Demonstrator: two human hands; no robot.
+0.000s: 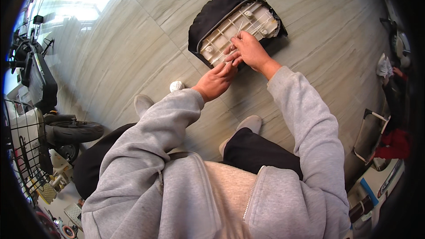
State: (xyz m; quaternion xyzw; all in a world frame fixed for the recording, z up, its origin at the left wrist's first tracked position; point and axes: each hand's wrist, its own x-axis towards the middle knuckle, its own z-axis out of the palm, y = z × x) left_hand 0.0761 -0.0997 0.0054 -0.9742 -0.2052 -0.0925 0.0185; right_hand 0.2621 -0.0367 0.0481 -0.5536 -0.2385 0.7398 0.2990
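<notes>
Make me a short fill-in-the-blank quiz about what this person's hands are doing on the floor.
1. Both hands work on the seat's ribbed ____ underside.
2. The seat's cover is ____ in colour.
3. The right hand pinches a thin white ____.
4. The left hand lies nearest a small white ____ on the floor.

Missing: white; black; tie; roll

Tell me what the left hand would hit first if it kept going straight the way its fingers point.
Probably the right hand: the left hand points up and to the right, its fingertips already at the right hand's fingers, over the white ribbed underside of the upturned black seat.
</notes>
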